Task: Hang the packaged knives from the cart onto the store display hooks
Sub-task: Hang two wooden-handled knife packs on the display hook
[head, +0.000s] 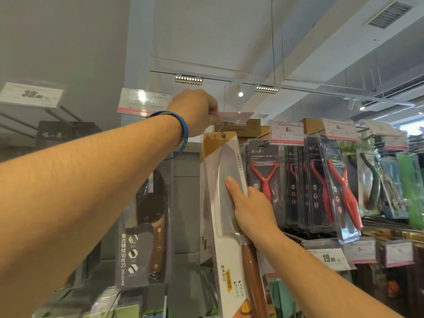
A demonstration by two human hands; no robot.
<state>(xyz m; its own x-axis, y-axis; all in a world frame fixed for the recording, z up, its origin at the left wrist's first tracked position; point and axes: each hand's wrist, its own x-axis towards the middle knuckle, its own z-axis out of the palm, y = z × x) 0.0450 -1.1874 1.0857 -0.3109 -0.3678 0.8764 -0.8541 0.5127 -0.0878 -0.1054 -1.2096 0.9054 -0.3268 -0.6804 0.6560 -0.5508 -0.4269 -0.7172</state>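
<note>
At the display hooks, right hand grips the white packaged knife, fingers closed on its edge. Left hand pinches the price tag holder above.

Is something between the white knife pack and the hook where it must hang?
Yes. A clear price tag holder sits at the hook's front end, just above the pack's hang hole. The left hand holds this holder, apparently lifting it aside, while the right hand grips the knife pack.
</note>
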